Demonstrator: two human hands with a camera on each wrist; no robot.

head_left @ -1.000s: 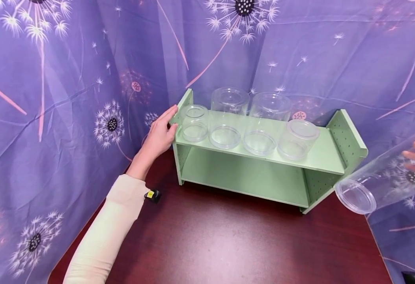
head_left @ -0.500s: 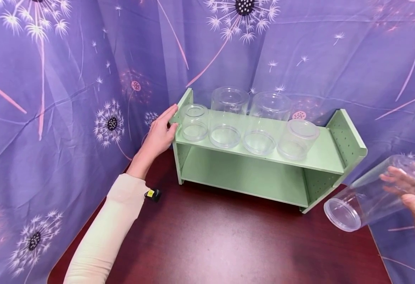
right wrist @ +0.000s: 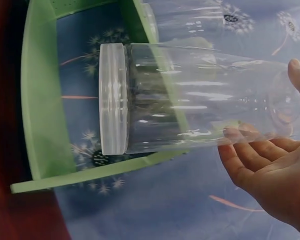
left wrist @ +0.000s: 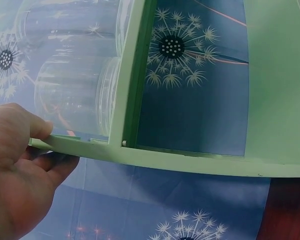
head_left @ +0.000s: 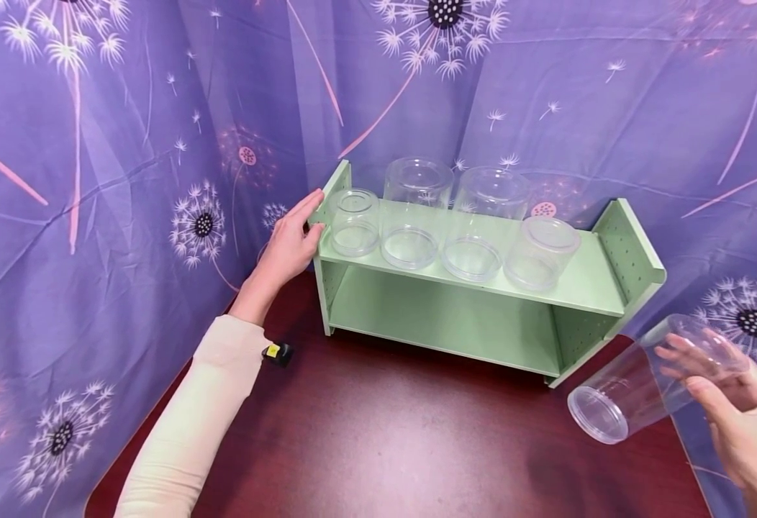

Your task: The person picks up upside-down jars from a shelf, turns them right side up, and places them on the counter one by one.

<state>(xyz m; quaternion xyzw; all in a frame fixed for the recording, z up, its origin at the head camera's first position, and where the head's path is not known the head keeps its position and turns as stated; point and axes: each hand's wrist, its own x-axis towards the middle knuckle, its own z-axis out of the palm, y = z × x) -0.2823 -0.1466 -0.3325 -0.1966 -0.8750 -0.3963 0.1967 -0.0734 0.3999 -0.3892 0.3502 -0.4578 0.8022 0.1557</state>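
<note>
My left hand grips the left end panel of a light green two-tier shelf; in the left wrist view the thumb lies on one side of the panel's edge, fingers on the other. To the right of the shelf, my right hand holds a tall clear plastic jar near its upper end. That jar is tilted, with its whitish lid pointing down and left, clear of the shelf. Along the top tier stand a short jar, two tall jars and another short jar, all clear and lid-side down.
The shelf stands on a dark red wooden table. Purple curtains with dandelion prints hang close behind and at the sides. The shelf's right end panel rises above the top tier, between the jars and my right hand.
My right hand has come further into view from the right, carrying the tall jar left and down over the table's right side. The left hand and shelf stay put.
</note>
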